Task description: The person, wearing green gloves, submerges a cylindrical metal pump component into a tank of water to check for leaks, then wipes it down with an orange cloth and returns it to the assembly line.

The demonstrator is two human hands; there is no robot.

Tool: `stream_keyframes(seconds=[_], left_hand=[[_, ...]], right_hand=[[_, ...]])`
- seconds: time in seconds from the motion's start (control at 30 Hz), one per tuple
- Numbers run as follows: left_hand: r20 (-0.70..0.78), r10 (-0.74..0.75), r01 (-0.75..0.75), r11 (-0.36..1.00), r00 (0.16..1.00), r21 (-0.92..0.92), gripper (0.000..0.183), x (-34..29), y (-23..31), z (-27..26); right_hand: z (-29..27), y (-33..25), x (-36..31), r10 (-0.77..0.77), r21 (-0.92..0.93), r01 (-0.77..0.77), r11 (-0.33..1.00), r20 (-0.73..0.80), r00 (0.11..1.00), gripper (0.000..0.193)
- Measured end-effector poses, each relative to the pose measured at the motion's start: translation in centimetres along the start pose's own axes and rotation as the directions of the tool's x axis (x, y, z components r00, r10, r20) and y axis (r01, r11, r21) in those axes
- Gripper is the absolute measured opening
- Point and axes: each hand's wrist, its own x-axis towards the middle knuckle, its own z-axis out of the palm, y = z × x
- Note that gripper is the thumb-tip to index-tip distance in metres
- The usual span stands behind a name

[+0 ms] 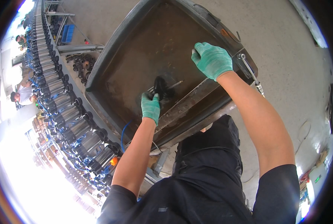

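A dark tank point(136, 56) of murky brown water stands in front of me. Over its near left side, my left hand point(150, 106), in a green knitted glove, is closed on a black rounded part point(159, 85) with a glossy surface. The part is at or partly under the water, and its exact kind cannot be made out. A thin pale rod shows beside it, pointing right. My right hand point(213, 60), in a matching glove, is raised over the tank's right side with its fingers curled. Its palm is turned away, so anything inside is hidden.
A flat bar point(185, 102) crosses the near part of the tank. A metal fitting with a hose point(250, 71) lies along the right rim. To the left runs a long line of silver cylinders with black ends point(67, 108); people stand beyond it. A blue bin point(67, 33) sits far left.
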Motion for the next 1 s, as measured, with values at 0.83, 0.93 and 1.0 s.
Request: stream_keyframes(seconds=[0.83,0.93,1.0], left_hand=[[-0.149,0.270,-0.244,0.955,0.951,0.171,0.018,0.6,-1.7,-2.0],[-0.123,0.125,-0.130,0.991,0.985,-0.032,0.022,-4.2,2.9,-3.5],[-0.174,0.178,-0.190,0.980,0.969,-0.052,0.022,-6.2,3.8,-6.0]], right_hand=[[-0.9,-0.8,0.4,-0.019,0.029,0.017,0.999,0.048,0.999,0.028],[-0.6,0.3,-0.6,-0.017,0.033,0.017,0.999,0.013,1.000,0.026],[-1.6,-0.6,-0.5,-0.025,0.045,0.023,0.999,0.036,0.999,0.030]])
